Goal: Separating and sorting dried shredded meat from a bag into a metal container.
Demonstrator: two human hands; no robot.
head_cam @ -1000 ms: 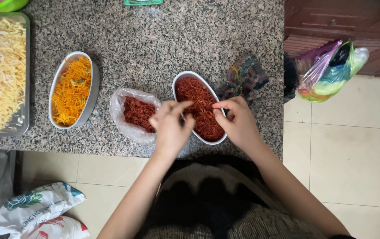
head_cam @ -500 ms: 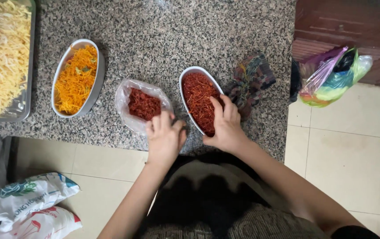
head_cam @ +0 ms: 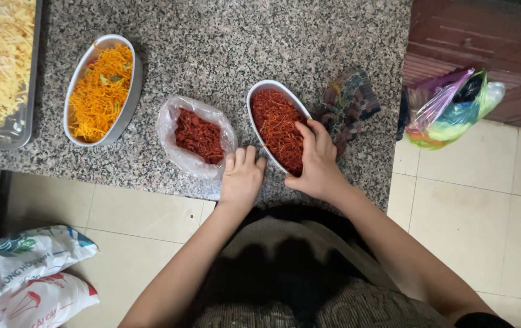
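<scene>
An oval white dish (head_cam: 259,91) full of dark red shreds stands on the speckled granite counter (head_cam: 224,42). My right hand (head_cam: 316,164) rests over its near end, fingers pressed on the shreds and the rim. My left hand (head_cam: 241,177) lies on the counter edge between that dish and a clear plastic bag (head_cam: 175,152) holding more red shreds; its fingers are together, touching the bag's near side. Whether either hand grips anything is unclear.
A second oval dish (head_cam: 125,103) of orange shreds sits to the left, beside a metal tray (head_cam: 20,130) of pale yellow shreds. A patterned cloth (head_cam: 351,100) lies right of the red dish. Coloured plastic bags (head_cam: 448,106) and white sacks (head_cam: 27,273) are on the tiled floor.
Both hands have drawn back from the middle of the red dish toward the near counter edge; the left hand left the dish and now sits by the plastic bag.
</scene>
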